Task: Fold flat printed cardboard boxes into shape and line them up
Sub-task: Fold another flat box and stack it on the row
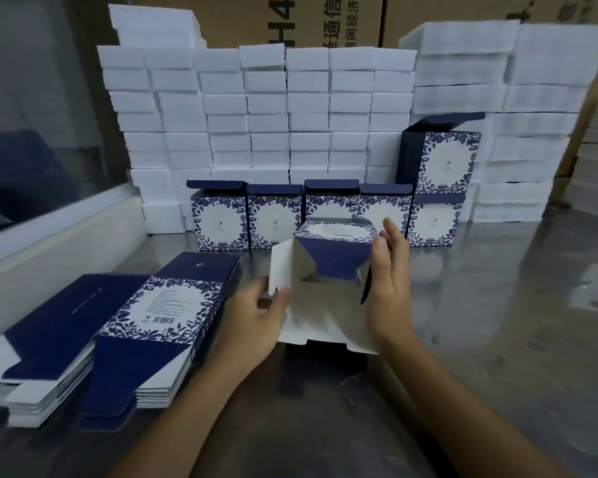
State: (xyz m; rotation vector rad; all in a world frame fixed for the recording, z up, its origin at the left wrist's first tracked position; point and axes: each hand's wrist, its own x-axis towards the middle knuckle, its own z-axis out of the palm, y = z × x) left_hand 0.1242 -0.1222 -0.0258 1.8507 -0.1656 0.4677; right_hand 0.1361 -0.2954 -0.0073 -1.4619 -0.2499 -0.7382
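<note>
Here the left hand (pixel 256 315) pinches a white side flap (pixel 281 267) of the half-formed box (pixel 328 263) between thumb and fingers, and the right hand (pixel 387 288) lies flat and open against the opposite wall, its fingers straight, pressing and not closing around anything. This hold seems to have a reason: the open end of the box faces the person, so the flaps can be turned inward one after another, while the flat right palm keeps the sleeve square and stops it from collapsing back. The box is lifted a little above the metal table (pixel 497 305), in front of the chest, with its long white flap (pixel 325 326) hanging down toward the person — I judge that the bottom is being closed now, and it is not yet finished. Just to the left, within easy reach of the left hand, lies the stack of flat boxes (pixel 125 326), printed side up, so the next blank can be taken without a stretch. Behind the held box stands the row of folded boxes (pixel 273 219), touching side by side with their blue lids left open, and one more folded box (pixel 442 160) sits on top at the right end — probably a second layer is starting there. The wall of white foam blocks (pixel 256 108) behind serves as a back stop for the row.
</note>
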